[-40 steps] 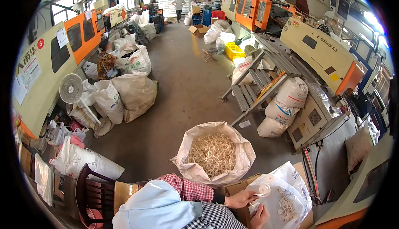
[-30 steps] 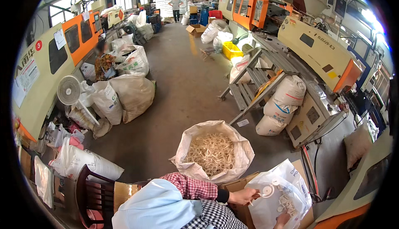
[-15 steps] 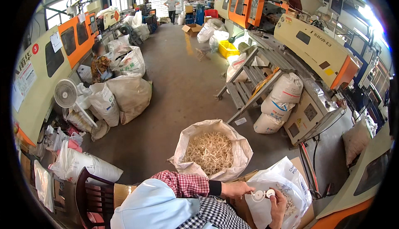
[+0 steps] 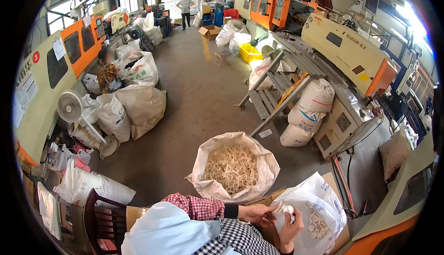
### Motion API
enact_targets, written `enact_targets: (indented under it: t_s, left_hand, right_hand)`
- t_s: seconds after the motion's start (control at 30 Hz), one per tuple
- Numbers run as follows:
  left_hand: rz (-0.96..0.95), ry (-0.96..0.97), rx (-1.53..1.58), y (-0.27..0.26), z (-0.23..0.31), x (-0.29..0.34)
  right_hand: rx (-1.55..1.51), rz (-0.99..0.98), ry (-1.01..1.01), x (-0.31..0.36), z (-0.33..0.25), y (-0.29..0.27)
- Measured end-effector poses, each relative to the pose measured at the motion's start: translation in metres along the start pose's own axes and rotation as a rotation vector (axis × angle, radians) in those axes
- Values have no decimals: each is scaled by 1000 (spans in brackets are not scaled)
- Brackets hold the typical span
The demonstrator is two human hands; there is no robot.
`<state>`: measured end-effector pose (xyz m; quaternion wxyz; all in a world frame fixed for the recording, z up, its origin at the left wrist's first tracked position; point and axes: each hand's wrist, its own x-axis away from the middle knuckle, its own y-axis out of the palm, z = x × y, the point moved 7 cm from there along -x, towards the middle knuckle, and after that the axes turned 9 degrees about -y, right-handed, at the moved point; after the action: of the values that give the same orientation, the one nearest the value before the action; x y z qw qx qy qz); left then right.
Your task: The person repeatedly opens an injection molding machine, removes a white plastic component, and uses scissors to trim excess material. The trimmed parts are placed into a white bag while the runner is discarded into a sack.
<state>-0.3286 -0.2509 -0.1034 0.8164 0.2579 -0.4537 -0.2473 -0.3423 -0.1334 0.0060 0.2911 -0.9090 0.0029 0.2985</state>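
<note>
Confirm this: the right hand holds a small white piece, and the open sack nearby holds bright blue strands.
Wrong colour: the head view shows cream strands in the open sack nearby. The right hand does hold a small white piece.

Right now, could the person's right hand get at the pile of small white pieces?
Probably yes: the right hand is close beside the white pieces, with nothing visible between them, though it appears to hold a white part.

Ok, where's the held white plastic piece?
In the head view's lower right, the white plastic piece is between the left hand and the right hand, over the left side of the white bag.
</note>
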Motion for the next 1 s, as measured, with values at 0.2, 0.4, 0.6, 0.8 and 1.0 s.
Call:
enact_targets:
  t_s: [0.2,0.4,0.6,0.8,1.0]
  left_hand:
    - [-117,322,245,-10,17,-3]
    - [-18,443,32,11,35,33]
    - [41,551,-4,9,31,23]
    - [162,711,-151,10,41,35]
    - [141,575,-54,-8,31,21]
  right_hand:
    - [-117,-59,59,9,-1,8]
    - [-190,-51,34,14,2,5]
    - [-146,-97,-53,10,-15,8]
    - [-98,-138,-53,10,-20,8]
    - [-234,-138,73,19,-7,15]
